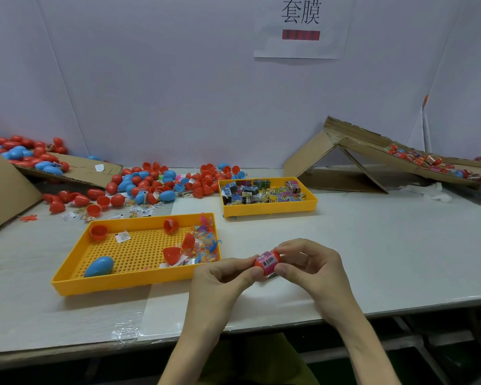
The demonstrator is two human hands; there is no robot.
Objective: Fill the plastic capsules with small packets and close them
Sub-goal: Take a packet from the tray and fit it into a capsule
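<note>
The left hand (pixel 222 276) and right hand (pixel 313 263) pinch a red capsule (pixel 267 263) with a pink barcode wrap, 3 o'clock from the holey tray (pixel 139 285).

Table (pixel 386 245) open front right; perforated tray (pixel 109 287) blocks left, packet tray (pixel 270 210) ahead, cardboard ramp (pixel 314 154) far right.

A pale lilac wall (pixel 150 65) stands behind a white worktable (pixel 372 259). A paper sign (pixel 300 26) with two printed characters hangs on the wall.
</note>
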